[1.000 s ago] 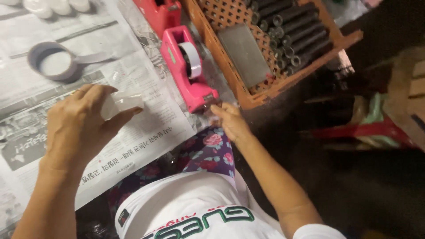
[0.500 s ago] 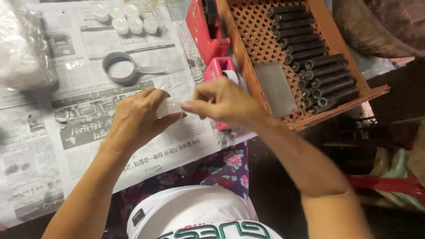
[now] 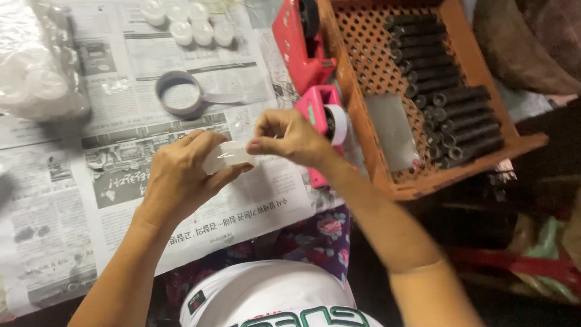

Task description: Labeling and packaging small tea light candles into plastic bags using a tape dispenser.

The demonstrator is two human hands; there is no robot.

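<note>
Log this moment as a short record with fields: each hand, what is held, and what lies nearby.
left hand: grips a small clear plastic cup
right hand: pinches at the cup's rim
surface: newspaper
nearby: pink tape dispenser, red tape dispenser, loose tape roll
basket: orange, holds dark tubes
far edge: white cups

Bright overhead light, dim right, slight blur

Both hands raised, fingertips meeting at centre.
Left hand (image 3: 181,175) cupped, fingers curled; right hand (image 3: 284,138) pinching, forearm angled in from lower right.
</note>
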